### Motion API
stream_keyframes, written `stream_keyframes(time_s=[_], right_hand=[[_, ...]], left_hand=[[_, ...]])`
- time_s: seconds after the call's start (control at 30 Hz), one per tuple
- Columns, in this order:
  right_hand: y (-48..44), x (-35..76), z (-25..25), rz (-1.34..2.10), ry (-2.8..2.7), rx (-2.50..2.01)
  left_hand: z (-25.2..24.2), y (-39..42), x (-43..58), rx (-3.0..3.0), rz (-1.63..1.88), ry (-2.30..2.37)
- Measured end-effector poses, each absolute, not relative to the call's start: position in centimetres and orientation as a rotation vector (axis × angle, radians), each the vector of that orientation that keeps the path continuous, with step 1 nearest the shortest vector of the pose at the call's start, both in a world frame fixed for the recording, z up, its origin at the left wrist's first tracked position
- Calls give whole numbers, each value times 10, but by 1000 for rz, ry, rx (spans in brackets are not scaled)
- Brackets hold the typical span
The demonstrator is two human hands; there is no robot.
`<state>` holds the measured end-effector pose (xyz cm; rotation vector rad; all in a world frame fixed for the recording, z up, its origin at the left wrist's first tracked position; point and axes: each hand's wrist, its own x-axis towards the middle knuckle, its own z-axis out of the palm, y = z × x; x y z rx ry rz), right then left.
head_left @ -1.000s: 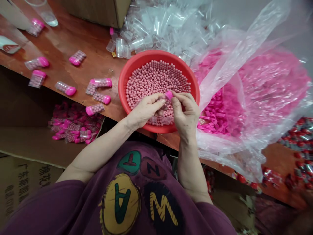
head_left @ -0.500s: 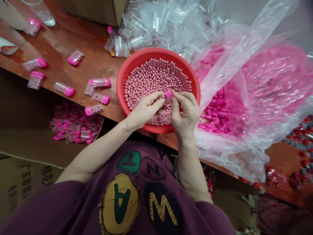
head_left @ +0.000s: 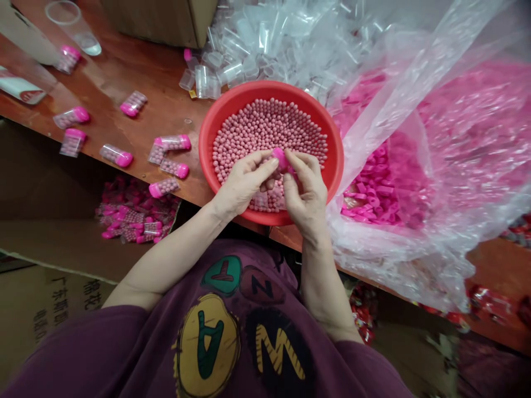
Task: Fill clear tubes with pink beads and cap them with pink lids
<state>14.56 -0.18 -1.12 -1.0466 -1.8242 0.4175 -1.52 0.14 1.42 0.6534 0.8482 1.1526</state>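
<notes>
Over a red plastic basin (head_left: pixel 206 149) full of pink beads (head_left: pixel 265 124), my two hands meet at a small clear bottle with a pink cap (head_left: pixel 279 157). My left hand (head_left: pixel 240 182) is closed around the bottle's body, which its fingers mostly hide. The fingertips of my right hand (head_left: pixel 307 190) pinch at the right side of the cap. Below the hands, what looks like a clear bottle (head_left: pixel 261 202) lies among the beads.
Filled pink-capped bottles (head_left: pixel 173 142) lie left on the brown table (head_left: pixel 124 66), and more fill a carton (head_left: pixel 136 215) below. Behind the basin are clear empty bottles (head_left: pixel 265 44). A plastic bag of pink caps (head_left: pixel 377 190) sits right; a cardboard box (head_left: pixel 161 22) stands behind.
The cap and bottle have turned in my fingers and shifted slightly left. My right hand has moved left with them. The view has swung a little.
</notes>
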Motion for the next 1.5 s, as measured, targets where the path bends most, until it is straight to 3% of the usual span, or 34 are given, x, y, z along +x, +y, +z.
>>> stream_keyframes(time_s=[0.23,0.4,0.67,1.2,1.5], right_hand=[[8,168,-2,658,-1660,-1164],[-3,160,9,486,-2036,-1190],[1,138,-33,7,-2050,-1304],[15,134,-33,277,-2072,-1249],[10,125,-40,37,-1991,-1251]], left_hand=[[9,-1,-16,839,1128,880],[4,-1,-16,853,1119,881],[16,1,-10,715,1038,959],[14,4,-14,842,1193,994],[11,1,-12,687,1194,1021]])
